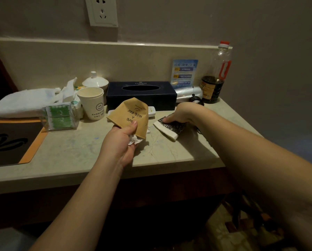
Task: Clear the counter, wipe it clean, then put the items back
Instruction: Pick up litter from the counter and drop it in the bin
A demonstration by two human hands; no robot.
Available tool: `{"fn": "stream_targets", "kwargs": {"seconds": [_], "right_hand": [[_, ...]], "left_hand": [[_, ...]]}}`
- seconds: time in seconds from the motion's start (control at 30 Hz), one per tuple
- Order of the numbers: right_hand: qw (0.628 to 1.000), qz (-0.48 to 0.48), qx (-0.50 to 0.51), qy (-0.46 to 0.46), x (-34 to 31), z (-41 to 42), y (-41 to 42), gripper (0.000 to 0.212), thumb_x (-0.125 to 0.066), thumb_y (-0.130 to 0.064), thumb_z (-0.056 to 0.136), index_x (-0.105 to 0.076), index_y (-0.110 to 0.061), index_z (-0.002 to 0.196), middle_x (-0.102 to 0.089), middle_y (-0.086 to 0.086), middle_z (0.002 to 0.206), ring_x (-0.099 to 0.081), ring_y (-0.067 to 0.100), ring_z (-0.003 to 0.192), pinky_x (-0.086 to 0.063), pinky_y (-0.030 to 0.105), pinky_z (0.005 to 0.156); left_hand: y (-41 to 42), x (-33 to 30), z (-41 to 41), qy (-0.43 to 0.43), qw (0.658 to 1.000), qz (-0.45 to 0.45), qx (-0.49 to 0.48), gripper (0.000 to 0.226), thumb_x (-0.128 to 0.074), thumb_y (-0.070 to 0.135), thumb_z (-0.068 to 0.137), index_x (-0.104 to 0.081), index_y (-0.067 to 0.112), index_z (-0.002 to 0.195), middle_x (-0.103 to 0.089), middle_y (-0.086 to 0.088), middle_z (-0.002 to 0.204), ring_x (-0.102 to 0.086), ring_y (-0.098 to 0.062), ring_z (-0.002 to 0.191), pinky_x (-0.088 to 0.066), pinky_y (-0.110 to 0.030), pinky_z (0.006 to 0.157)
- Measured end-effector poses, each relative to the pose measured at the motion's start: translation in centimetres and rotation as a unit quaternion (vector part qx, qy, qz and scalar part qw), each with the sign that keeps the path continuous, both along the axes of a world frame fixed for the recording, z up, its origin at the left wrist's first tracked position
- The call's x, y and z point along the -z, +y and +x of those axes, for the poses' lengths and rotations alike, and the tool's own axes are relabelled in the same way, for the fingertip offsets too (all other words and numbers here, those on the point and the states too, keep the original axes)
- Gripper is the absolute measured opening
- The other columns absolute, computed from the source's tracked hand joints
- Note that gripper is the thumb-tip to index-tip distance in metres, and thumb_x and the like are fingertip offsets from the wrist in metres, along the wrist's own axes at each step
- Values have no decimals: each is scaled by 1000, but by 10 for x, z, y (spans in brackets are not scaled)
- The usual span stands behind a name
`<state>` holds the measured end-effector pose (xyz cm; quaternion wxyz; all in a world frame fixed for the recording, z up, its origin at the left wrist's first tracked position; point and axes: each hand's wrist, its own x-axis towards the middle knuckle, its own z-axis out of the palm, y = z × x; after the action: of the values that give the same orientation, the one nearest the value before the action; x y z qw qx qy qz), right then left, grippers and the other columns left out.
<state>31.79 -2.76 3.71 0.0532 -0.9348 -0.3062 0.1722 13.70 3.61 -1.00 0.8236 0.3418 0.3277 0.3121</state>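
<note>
Left hand [123,142] grips the flattened brown cup [129,115] and tissue. Right hand [180,113], at two o'clock, presses the patterned cloth [169,126]. Best lift everything before wiping.

Up on the wall, a white power socket [101,10] sits above the pale ledge [151,44] running across the backsplash. Off the counter's front edge, dark wood cabinet fronting [151,192] drops away below. Down at the bottom right, a patterned floor [242,230] shows through in browns and creams, too dim to read clearly. The grey wall [278,69] closes off the right side.
</note>
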Motion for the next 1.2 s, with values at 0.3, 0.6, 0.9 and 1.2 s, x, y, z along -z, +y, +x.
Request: {"fn": "stream_targets", "kwargs": {"seconds": [0.3, 0.6, 0.9, 1.2], "right_hand": [[977, 209, -48, -10, 4, -18, -20, 65, -73, -49, 76, -45, -16, 125, -56, -1, 104, -55, 15, 90, -50, 27, 67], [789, 560, 99, 231, 6, -19, -167, 29, -56, -13, 92, -46, -20, 118, -62, 3, 108, -66, 16, 95, -56, 34, 82], [700, 600, 313, 229, 103, -23, -345, 31, -56, -10, 92, -49, -21, 120, -65, -2, 106, -69, 13, 88, -57, 27, 69], [733, 450, 470, 200, 263, -10, -495, 24, -63, -17, 90, -51, -29, 107, -66, -1, 106, -67, 16, 91, -55, 43, 85]], "left_hand": [[-8, -1, 7, 7, 1000, -11, 27, 11, -57, 10, 93, -54, 16, 102, -62, -13, 117, -60, -34, 107, -50, -58, 89], [-61, -4, 33, -22, 988, 113, 100, 21, -59, 12, 91, -59, 14, 112, -70, -7, 112, -65, -21, 107, -51, -36, 89], [-214, 37, 71, -10, 929, 128, 347, 32, -61, 10, 85, -59, 14, 117, -73, -7, 106, -70, -24, 98, -55, -32, 75], [-355, 187, 134, 216, 873, 49, 435, 30, -64, 5, 88, -61, 26, 110, -74, 3, 101, -70, -17, 96, -55, -35, 86]]}}
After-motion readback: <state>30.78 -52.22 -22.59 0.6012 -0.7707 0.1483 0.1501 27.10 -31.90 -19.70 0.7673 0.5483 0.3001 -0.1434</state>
